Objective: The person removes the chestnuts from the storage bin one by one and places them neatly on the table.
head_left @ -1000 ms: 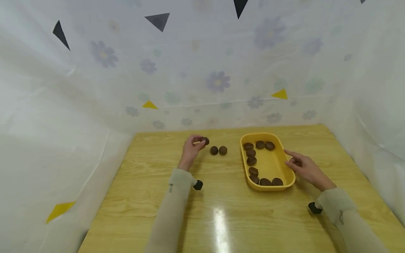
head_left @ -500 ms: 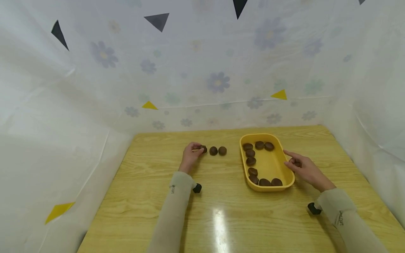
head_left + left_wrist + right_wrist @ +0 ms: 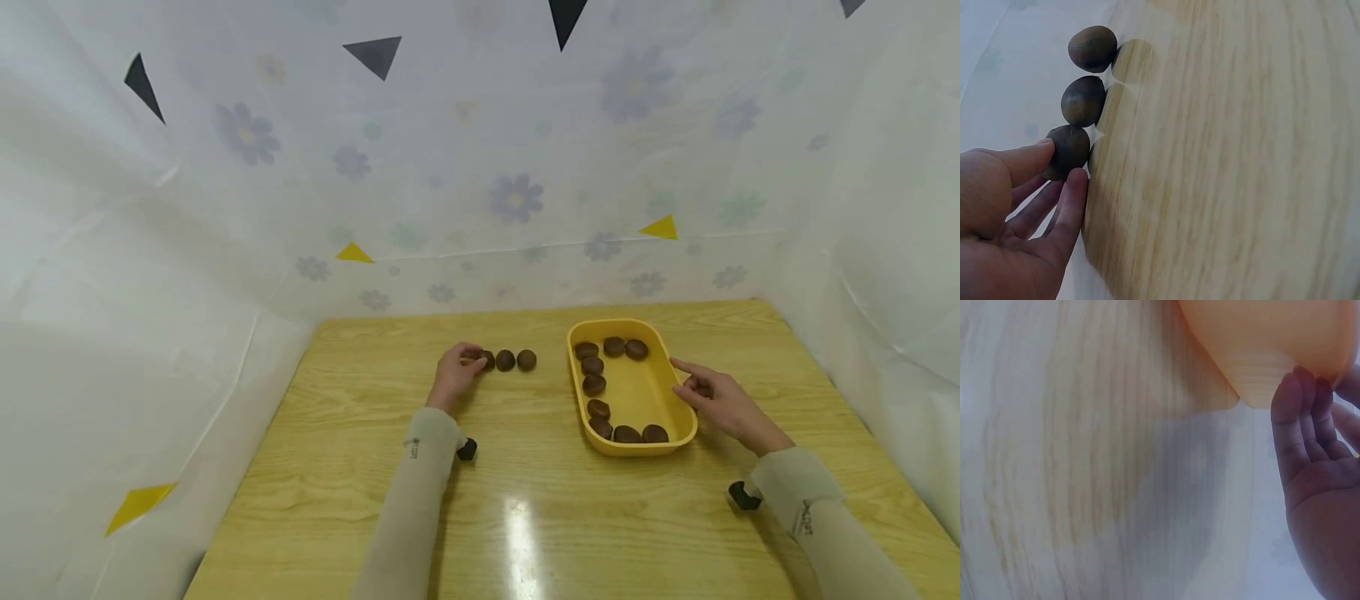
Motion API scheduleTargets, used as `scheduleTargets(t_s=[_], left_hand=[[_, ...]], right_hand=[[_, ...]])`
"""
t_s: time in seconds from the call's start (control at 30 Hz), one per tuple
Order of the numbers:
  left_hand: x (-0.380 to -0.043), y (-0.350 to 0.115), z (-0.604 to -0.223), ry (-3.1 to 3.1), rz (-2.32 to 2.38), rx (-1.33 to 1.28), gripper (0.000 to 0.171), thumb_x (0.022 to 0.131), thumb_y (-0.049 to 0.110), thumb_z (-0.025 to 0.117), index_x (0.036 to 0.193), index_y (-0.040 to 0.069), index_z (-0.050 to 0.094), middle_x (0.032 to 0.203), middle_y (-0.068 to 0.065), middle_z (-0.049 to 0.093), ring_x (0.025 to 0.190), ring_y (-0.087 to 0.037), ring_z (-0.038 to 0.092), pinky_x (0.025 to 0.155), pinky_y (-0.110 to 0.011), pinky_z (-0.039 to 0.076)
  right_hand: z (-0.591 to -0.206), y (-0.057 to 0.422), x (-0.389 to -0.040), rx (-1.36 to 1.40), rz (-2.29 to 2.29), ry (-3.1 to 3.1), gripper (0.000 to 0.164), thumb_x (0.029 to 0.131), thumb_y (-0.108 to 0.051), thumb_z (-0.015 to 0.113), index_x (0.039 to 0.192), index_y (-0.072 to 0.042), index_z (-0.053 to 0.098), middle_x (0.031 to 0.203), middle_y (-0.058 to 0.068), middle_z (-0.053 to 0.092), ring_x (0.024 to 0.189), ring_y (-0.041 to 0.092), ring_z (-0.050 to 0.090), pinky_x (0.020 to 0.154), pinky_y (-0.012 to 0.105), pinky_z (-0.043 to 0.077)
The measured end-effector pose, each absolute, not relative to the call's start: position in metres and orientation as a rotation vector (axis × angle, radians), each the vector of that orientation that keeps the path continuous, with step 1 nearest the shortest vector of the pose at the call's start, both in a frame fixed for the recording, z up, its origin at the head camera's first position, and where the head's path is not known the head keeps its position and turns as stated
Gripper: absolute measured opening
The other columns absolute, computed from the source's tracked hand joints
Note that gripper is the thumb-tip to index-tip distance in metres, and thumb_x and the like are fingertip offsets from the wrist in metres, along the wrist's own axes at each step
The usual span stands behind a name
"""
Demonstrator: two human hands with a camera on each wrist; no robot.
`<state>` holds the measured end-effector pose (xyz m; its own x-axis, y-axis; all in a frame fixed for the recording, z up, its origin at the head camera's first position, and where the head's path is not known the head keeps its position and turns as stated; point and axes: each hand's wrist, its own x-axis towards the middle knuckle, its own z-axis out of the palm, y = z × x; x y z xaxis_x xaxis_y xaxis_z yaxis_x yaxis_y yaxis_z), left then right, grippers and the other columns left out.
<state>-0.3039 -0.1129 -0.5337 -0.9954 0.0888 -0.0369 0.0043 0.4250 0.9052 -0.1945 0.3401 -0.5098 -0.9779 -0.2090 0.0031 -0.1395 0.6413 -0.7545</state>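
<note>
Thumb and fingers of my left hand [image 3: 456,373] pinch a brown chestnut [image 3: 1071,152] down at table level. It forms the left end of a short row in the head view. Right beside it sits the middle chestnut [image 3: 506,360], and a small gap separates that from the right-hand chestnut [image 3: 527,360]. Over on the right, my right hand [image 3: 726,403] touches the outer side of a yellow tray [image 3: 686,437] with thumb and index finger extended. Its other fingers bend loosely near the tray wall in the right wrist view.
Several more chestnuts [image 3: 593,384] lie inside the tray, along its left, far and near sides. The wood-patterned table [image 3: 360,467] ends at a flowered white curtain [image 3: 517,275] at the back, with white sheeting on both sides.
My left hand has lowered its chestnut from above the table and moved it right, up against the left end of the other two. My right hand has stayed at the tray.
</note>
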Motion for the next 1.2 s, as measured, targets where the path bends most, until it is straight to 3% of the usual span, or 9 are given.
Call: scheduleTargets(t_s=[1.2], left_hand=[[-0.2979, -0.1180, -0.5327, 2.593, 1.665, 0.155, 0.039, 0.102, 0.015, 0.069, 0.140, 0.006, 0.063, 0.138, -0.013, 0.063, 0.124, -0.032, 0.062, 0.104, -0.048, 0.054]], right_hand=[[-0.5108, 0.3398, -0.1926, -0.323, -1.288, 2.781, 0.062, 0.110, -0.030, 0.055, 0.161, -0.001, 0.034, 0.098, 0.011, 0.063, 0.075, 0.011, 0.058, 0.063, 0.027, 0.048]])
